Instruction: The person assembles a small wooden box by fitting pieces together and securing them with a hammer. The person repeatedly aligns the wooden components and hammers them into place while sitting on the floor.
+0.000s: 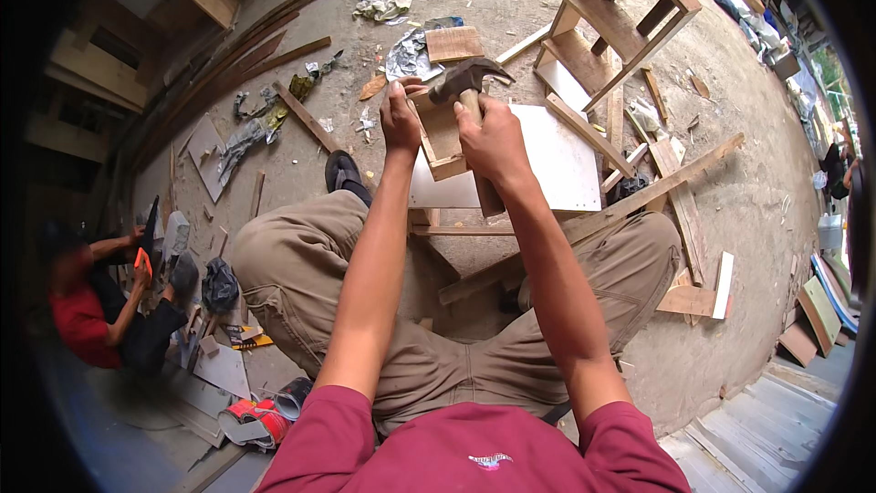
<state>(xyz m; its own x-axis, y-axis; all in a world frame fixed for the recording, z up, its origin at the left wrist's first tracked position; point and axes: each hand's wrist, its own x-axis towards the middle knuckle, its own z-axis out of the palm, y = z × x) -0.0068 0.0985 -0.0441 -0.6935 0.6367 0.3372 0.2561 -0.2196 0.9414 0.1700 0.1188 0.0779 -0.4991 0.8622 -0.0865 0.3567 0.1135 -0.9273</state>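
My left hand (400, 119) grips the left side of a small wooden box (442, 167), an open frame with a thin panel inside. In my right hand (494, 139) is a claw hammer (463, 82), held by its wooden handle close under the head. The head is up over the far end of the box, and the handle's lower end points toward me. The right hand hides part of the box's right side. Both hands are above a white board (558, 160) lying on a low wooden support between my knees.
A wooden shelf frame (610, 23) stands at the far right. A long plank (652, 187) slants by my right knee. Wood scraps, crumpled plastic (383, 7) and a flat wood block (453, 43) litter the ground. At left, a person in red (87, 315) holds an orange-handled saw (143, 260).
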